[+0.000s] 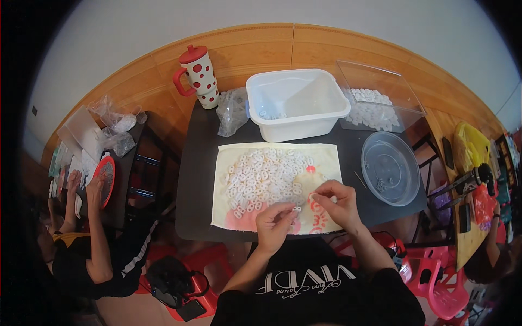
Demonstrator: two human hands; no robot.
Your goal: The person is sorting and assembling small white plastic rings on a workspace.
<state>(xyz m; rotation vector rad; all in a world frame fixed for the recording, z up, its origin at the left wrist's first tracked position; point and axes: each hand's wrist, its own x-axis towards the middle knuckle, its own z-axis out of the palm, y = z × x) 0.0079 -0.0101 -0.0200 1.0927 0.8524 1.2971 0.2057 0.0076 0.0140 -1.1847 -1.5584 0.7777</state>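
Observation:
My left hand (274, 225) pinches a small white plastic piece with holes (297, 209) between thumb and fingertips, over the near edge of a cream towel (223, 155). Level with it on the right, my right hand (338, 205) is closed in a pinch. Whatever sits in its fingertips is too small to make out. A spread pile of the same white two-holed pieces (261, 174) covers the left and middle of the towel. To the right of the towel lies a round clear plastic tray (368, 182) with a few tiny parts in it. A thin stick (360, 180) rests between the two.
A white tub (304, 130) holding a few pieces stands behind the towel. Beside it are a clear box (410, 103) of white pieces, a crumpled plastic bag (232, 111) and a spotted tumbler (200, 76). Another person's hands (95, 187) work over a red tray (111, 190) at left.

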